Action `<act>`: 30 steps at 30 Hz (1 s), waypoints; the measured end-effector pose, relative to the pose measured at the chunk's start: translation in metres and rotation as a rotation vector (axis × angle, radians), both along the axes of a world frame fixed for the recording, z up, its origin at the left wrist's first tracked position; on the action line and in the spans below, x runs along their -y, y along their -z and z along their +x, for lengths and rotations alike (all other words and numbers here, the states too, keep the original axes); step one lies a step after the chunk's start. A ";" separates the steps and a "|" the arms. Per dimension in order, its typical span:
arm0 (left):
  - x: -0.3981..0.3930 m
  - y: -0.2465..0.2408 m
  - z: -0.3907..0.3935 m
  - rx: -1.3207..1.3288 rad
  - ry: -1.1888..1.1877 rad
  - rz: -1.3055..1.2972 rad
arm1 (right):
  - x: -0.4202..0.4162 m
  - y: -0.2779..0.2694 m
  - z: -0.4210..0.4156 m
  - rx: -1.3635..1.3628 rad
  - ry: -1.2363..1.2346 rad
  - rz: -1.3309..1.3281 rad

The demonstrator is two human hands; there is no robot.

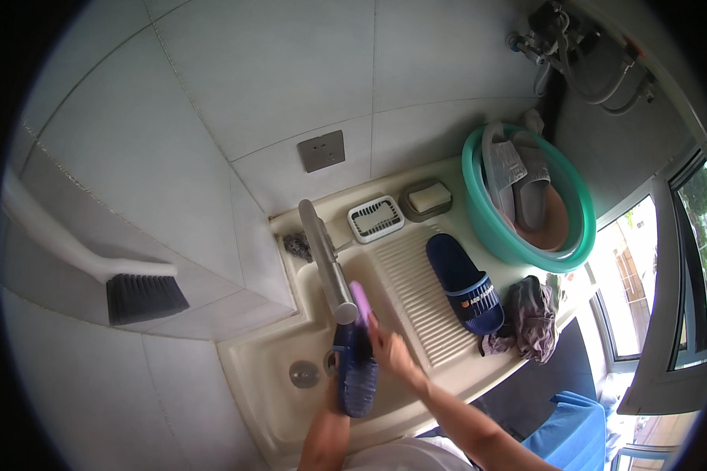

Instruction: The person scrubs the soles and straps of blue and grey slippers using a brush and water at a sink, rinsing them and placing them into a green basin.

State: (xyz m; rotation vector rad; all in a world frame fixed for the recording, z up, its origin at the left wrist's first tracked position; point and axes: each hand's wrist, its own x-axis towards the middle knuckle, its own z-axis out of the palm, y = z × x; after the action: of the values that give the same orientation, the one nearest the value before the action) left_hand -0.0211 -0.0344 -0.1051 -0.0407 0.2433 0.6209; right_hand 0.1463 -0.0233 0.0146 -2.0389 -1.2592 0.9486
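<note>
Over the sink basin [271,406], my left hand [332,395] holds a dark blue slide slipper [359,382] upright. The slipper hides most of its fingers. My right hand [392,352] grips a pink-purple brush [361,299] by its lower end, against the slipper's inner side. Part of the slipper and brush lies under the metal faucet [330,277]. A second dark blue slide slipper [456,277], with printed writing on its strap, lies on the ribbed washboard [409,294] to the right of my hands.
A green basin [477,212] holding grey slippers [533,188] stands at the back right. Crumpled cloth [533,318] lies at the counter's right edge. Two soap dishes [376,219] sit along the back. A white-handled brush [144,294] hangs in view at left, beside a tiled wall.
</note>
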 end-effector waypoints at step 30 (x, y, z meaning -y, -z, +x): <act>-0.006 -0.027 -0.012 -0.184 0.020 0.047 | -0.014 0.026 -0.018 0.150 0.052 0.009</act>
State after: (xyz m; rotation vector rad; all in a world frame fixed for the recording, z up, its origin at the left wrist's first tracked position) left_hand -0.0335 -0.0280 -0.0780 0.0648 0.4066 0.6106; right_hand 0.1287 -0.0094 -0.0117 -2.1581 -1.2778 0.7770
